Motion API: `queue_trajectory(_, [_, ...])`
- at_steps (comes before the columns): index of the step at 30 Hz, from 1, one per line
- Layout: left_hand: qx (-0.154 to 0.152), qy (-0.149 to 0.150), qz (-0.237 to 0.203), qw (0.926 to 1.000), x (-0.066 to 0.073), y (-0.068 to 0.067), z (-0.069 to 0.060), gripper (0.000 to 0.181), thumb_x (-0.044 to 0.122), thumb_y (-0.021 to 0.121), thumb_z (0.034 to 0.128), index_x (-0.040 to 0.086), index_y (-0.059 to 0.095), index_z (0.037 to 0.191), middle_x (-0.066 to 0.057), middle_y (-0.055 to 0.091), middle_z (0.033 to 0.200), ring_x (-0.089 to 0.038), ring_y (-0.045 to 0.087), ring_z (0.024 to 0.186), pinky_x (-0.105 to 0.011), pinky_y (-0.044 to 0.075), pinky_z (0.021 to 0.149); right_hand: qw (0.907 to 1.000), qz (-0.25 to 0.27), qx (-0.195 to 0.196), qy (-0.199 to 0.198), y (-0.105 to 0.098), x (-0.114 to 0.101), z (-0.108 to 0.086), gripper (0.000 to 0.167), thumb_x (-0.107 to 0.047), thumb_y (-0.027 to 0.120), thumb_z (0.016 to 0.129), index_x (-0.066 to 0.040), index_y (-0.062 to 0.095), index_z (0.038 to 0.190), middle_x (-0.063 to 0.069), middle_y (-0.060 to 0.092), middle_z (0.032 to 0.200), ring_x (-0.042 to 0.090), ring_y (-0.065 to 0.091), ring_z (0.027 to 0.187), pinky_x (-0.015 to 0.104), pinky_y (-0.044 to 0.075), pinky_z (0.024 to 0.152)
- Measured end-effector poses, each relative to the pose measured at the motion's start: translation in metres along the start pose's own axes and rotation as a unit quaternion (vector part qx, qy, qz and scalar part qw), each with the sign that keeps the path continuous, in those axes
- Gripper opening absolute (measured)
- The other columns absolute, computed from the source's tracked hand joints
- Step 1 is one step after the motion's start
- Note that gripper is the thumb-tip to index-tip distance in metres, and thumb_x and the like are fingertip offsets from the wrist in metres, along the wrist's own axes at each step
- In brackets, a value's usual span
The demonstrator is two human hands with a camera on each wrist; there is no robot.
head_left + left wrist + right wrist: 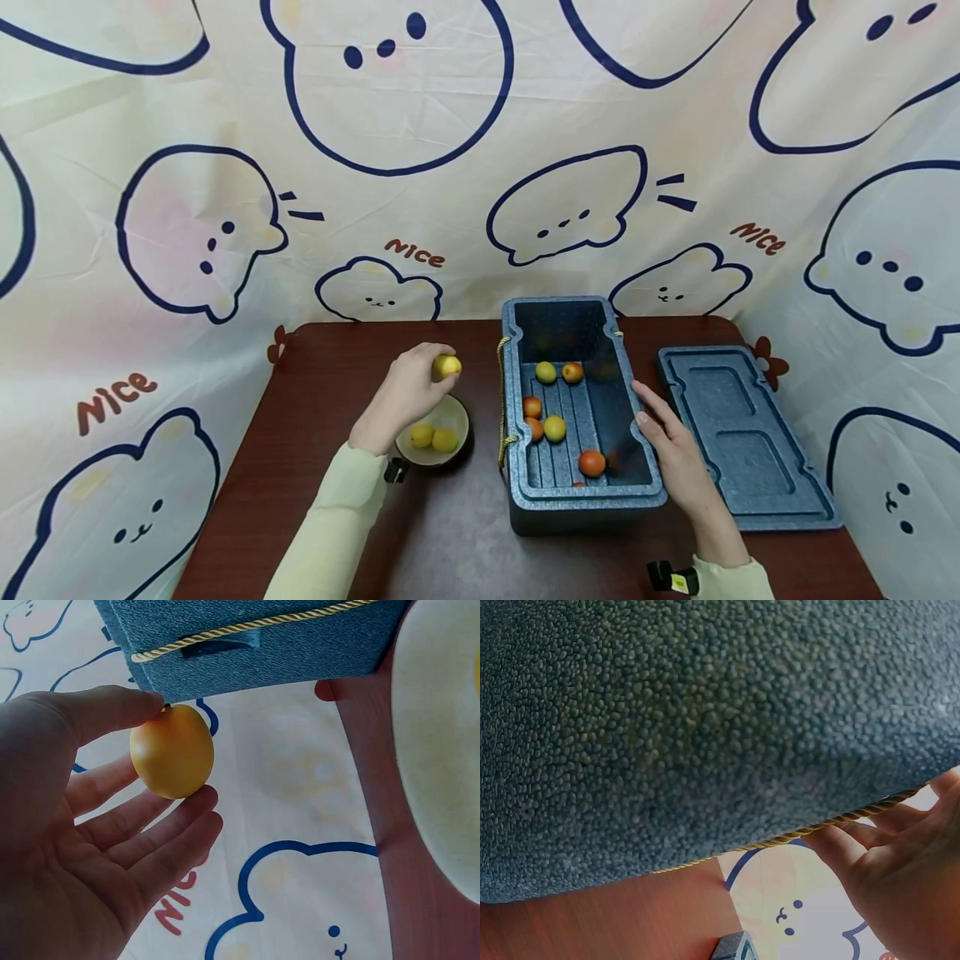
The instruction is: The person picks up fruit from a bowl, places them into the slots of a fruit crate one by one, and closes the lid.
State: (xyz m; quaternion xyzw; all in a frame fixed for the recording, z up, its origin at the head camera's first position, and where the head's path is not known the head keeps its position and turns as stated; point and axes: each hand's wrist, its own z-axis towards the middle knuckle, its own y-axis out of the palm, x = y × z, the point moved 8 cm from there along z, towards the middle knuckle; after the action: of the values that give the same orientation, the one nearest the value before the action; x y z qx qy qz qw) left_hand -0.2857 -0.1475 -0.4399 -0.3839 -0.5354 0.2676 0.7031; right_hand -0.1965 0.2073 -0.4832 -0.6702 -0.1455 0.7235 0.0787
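Observation:
My left hand (411, 390) pinches a small round yellow fruit (447, 366) between thumb and fingertips; the left wrist view shows a dark stem end on this fruit (174, 751). Under that hand stands a round bowl (463, 433) with two yellow fruits (445, 440) in it. To the right is an open blue-grey foam box (587, 503), holding several yellow-green and red-orange fruits (592, 463). My right hand (678, 454) touches the box's right rim, its fingers fairly straight. In the right wrist view the box wall (705, 750) fills most of the picture, beside the hand (900, 862).
The box's lid (750, 437) lies flat on the brown table (315, 467), right of the box. Yellow cord handles (504, 400) run along the box's sides. A cartoon-print cloth (465, 208) hangs behind the table.

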Motion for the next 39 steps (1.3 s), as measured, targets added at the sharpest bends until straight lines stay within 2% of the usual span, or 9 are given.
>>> queue_trajectory(10, [0.003,0.024,-0.007,0.9997,0.016,-0.007,0.009,0.033,0.022,0.073,0.0931,0.007,0.067,0.122,-0.01,0.064,0.124,-0.023,0.061,0.094,-0.034,0.057,0.079,1.0,0.003,0.001,-0.005,-0.001,0.0,0.0,0.049,-0.029,0.037,0.111,-0.022,0.033,0.159,0.01,0.029,0.163,-0.002,0.036,0.13,0.009,0.037,0.094])
queue_trajectory(18, [0.011,0.045,-0.007,0.9989,0.03,-0.014,0.015,0.034,0.022,0.074,0.0923,0.007,0.067,0.121,-0.01,0.064,0.124,-0.024,0.06,0.095,-0.035,0.056,0.081,0.9999,0.007,-0.007,0.009,0.0,0.0,0.0,0.049,-0.032,0.038,0.111,-0.023,0.032,0.159,0.009,0.028,0.163,0.002,0.036,0.132,0.01,0.038,0.094])
queue_trajectory(27, [0.005,0.046,-0.003,0.9989,0.037,-0.018,0.022,0.034,0.024,0.073,0.0928,0.008,0.067,0.122,-0.008,0.065,0.12,-0.023,0.06,0.094,-0.035,0.056,0.082,0.9998,0.011,-0.011,0.015,0.0,0.001,0.002,0.05,-0.033,0.038,0.111,-0.024,0.032,0.16,0.01,0.027,0.163,0.003,0.037,0.131,0.011,0.04,0.093])
queue_trajectory(34, [0.001,0.048,-0.003,0.9988,0.042,-0.019,0.026,0.033,0.024,0.072,0.0935,0.008,0.066,0.122,-0.008,0.064,0.115,-0.029,0.063,0.093,-0.034,0.055,0.078,0.9997,0.014,-0.015,0.013,0.001,0.001,0.002,0.05,-0.033,0.038,0.111,-0.025,0.031,0.16,0.01,0.027,0.164,-0.001,0.036,0.132,0.009,0.038,0.094])
queue_trajectory(39, [0.001,0.047,0.005,0.9989,0.045,-0.022,0.029,0.034,0.025,0.072,0.0937,0.009,0.067,0.123,-0.008,0.064,0.117,-0.026,0.06,0.092,-0.034,0.055,0.079,0.9998,0.011,-0.013,0.011,0.0,0.0,0.0,0.05,-0.032,0.038,0.111,-0.025,0.031,0.16,0.009,0.027,0.164,-0.003,0.033,0.134,0.007,0.035,0.095])
